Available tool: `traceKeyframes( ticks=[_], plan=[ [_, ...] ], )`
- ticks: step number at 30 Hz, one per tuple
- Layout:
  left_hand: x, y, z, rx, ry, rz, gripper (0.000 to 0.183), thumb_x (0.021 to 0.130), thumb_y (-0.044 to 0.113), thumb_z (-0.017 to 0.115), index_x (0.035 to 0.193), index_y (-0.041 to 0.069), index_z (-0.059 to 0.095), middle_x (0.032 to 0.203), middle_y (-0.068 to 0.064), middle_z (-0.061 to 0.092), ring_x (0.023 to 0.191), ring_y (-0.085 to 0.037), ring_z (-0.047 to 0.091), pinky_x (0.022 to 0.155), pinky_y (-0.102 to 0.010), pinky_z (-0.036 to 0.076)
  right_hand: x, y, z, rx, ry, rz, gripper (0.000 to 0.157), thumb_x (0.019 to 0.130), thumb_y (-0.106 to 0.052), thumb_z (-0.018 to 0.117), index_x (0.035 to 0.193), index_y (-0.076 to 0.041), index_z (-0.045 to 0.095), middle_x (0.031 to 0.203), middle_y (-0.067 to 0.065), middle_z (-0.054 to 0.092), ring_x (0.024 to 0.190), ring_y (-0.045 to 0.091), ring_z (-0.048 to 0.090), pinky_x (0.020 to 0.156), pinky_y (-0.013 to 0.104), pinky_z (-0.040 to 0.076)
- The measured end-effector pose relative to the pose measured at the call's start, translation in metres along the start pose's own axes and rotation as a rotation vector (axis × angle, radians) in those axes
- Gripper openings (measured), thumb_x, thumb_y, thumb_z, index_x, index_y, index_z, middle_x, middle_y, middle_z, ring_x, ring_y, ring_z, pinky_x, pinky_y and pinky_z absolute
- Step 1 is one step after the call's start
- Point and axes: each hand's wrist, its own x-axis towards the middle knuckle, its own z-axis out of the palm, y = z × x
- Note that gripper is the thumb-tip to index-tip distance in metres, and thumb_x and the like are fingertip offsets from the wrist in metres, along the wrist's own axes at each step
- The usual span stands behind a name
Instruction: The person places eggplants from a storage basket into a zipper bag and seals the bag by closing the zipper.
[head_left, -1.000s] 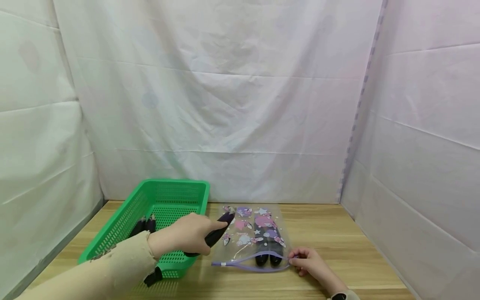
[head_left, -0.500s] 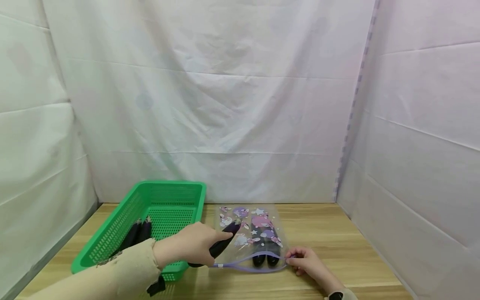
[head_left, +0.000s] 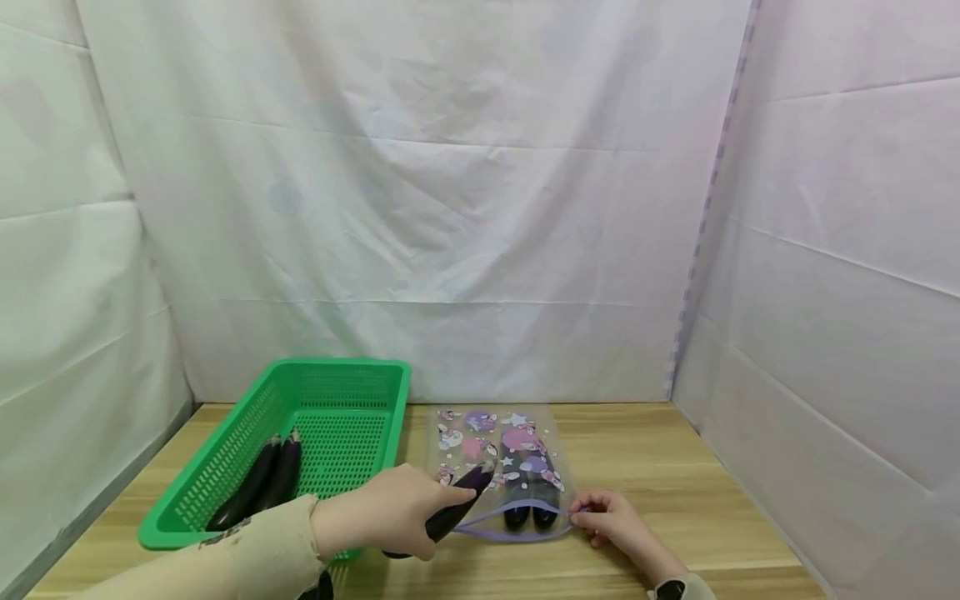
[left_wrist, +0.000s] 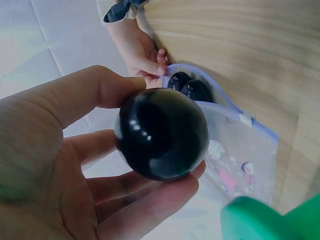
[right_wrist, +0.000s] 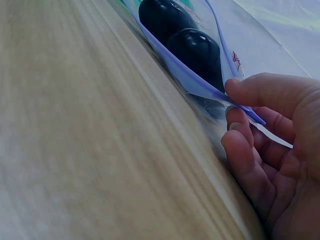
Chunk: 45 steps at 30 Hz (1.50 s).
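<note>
Your left hand (head_left: 405, 512) is grasping an eggplant (head_left: 452, 517), thumb and fingers wrapping it: blunt end pointing near-left, long axis running far-right across the left end of the bag (head_left: 448, 442). Your right hand (head_left: 611, 523) is pinching the right corner of its purple zip edge (head_left: 517, 537), thumb on top. Key relation: the mouth is gaping toward the near side, just right of the held eggplant, which is sitting outside it; your left hand is the one nearer that slack left side. Can't tell if the stem tip is touching the film. Bagged eggplants (head_left: 516, 518), two, are filling the right half: glossy, dark, rounded ends showing. Film is clear, thin, printed. Left of it, a rigid green perforated basket (head_left: 396, 417) is holding two more eggplants (head_left: 281, 475), stems pointing far. Creased white cloth (head_left: 420, 208) is hanging behind.
</note>
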Motion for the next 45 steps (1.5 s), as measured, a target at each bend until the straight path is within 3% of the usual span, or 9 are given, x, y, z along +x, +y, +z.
traceKeyframes(
  ticks=[4, 9, 13, 21, 27, 32, 39, 43, 45],
  plan=[
    [-0.001, 0.003, 0.004, -0.014, -0.014, 0.000, 0.071, 0.062, 0.020, 0.069, 0.128, 0.034, 0.045, 0.053, 0.011, 0.038, 0.046, -0.007, 0.026, 0.037, -0.023, 0.024, 0.000, 0.000, 0.000, -0.003, -0.004, -0.005, 0.022, 0.079, -0.010, 0.063, 0.092, 0.007, 0.058, 0.076, 0.005, 0.055, 0.057, 0.010, 0.048, 0.049, 0.027, 0.045],
    [-0.003, 0.006, 0.010, -0.010, 0.017, 0.033, 0.068, 0.062, 0.024, 0.070, 0.126, 0.033, 0.048, 0.062, 0.013, 0.043, 0.050, -0.005, 0.038, 0.040, -0.022, 0.032, 0.002, 0.003, -0.001, 0.008, -0.010, -0.007, 0.022, 0.079, -0.009, 0.062, 0.092, 0.008, 0.058, 0.075, 0.005, 0.054, 0.057, 0.010, 0.048, 0.049, 0.027, 0.045],
    [-0.004, 0.007, 0.017, -0.008, 0.020, 0.061, 0.069, 0.061, 0.025, 0.071, 0.125, 0.035, 0.048, 0.066, 0.013, 0.046, 0.049, -0.004, 0.040, 0.039, -0.022, 0.032, 0.007, 0.014, -0.003, 0.021, -0.007, -0.005, 0.020, 0.079, -0.009, 0.062, 0.092, 0.006, 0.059, 0.076, 0.005, 0.055, 0.057, 0.010, 0.048, 0.048, 0.026, 0.045],
    [-0.005, 0.009, 0.031, 0.058, 0.043, 0.205, 0.062, 0.064, 0.030, 0.071, 0.123, 0.030, 0.052, 0.068, 0.014, 0.050, 0.055, -0.001, 0.039, 0.042, -0.019, 0.030, 0.013, 0.029, -0.006, -0.007, 0.008, -0.009, 0.023, 0.077, -0.015, 0.065, 0.091, 0.002, 0.060, 0.077, 0.005, 0.055, 0.056, 0.009, 0.048, 0.047, 0.027, 0.045],
    [-0.004, 0.008, 0.040, 0.075, 0.081, 0.296, 0.057, 0.071, 0.051, 0.063, 0.121, 0.026, 0.055, 0.078, 0.014, 0.060, 0.065, -0.004, 0.050, 0.045, -0.018, 0.034, 0.012, 0.027, -0.006, 0.000, 0.003, 0.000, 0.022, 0.077, -0.013, 0.064, 0.092, 0.003, 0.059, 0.075, 0.004, 0.054, 0.056, 0.010, 0.048, 0.047, 0.027, 0.045],
    [-0.002, 0.006, 0.046, 0.041, 0.052, 0.323, 0.056, 0.076, 0.057, 0.053, 0.123, 0.025, 0.053, 0.094, 0.014, 0.061, 0.054, 0.000, 0.041, 0.041, -0.017, 0.029, 0.005, 0.010, -0.003, 0.025, -0.013, 0.007, 0.022, 0.079, -0.009, 0.062, 0.092, 0.009, 0.058, 0.070, 0.004, 0.052, 0.056, 0.011, 0.047, 0.047, 0.027, 0.045],
    [0.000, 0.003, 0.052, -0.096, -0.055, 0.288, 0.055, 0.079, 0.053, 0.052, 0.125, 0.024, 0.051, 0.062, 0.018, 0.044, 0.043, 0.000, 0.030, 0.036, -0.018, 0.025, 0.001, 0.000, -0.001, 0.030, -0.011, 0.012, 0.023, 0.079, -0.009, 0.062, 0.092, 0.010, 0.057, 0.069, 0.003, 0.052, 0.057, 0.010, 0.048, 0.047, 0.026, 0.045],
    [0.002, 0.001, 0.054, -0.092, -0.031, 0.299, 0.058, 0.078, 0.056, 0.052, 0.125, 0.022, 0.052, 0.066, 0.018, 0.048, 0.045, 0.001, 0.034, 0.038, -0.017, 0.026, 0.001, -0.001, -0.001, 0.031, -0.006, 0.016, 0.023, 0.079, -0.009, 0.062, 0.092, 0.010, 0.057, 0.070, 0.003, 0.052, 0.057, 0.010, 0.048, 0.048, 0.026, 0.045],
    [0.002, 0.000, 0.056, -0.051, 0.008, 0.306, 0.060, 0.076, 0.057, 0.053, 0.123, 0.021, 0.053, 0.073, 0.018, 0.054, 0.054, 0.001, 0.043, 0.042, -0.016, 0.031, 0.001, -0.001, -0.001, 0.028, -0.006, 0.012, 0.023, 0.079, -0.009, 0.062, 0.091, 0.009, 0.057, 0.070, 0.003, 0.053, 0.057, 0.011, 0.048, 0.047, 0.026, 0.045]
  ],
)
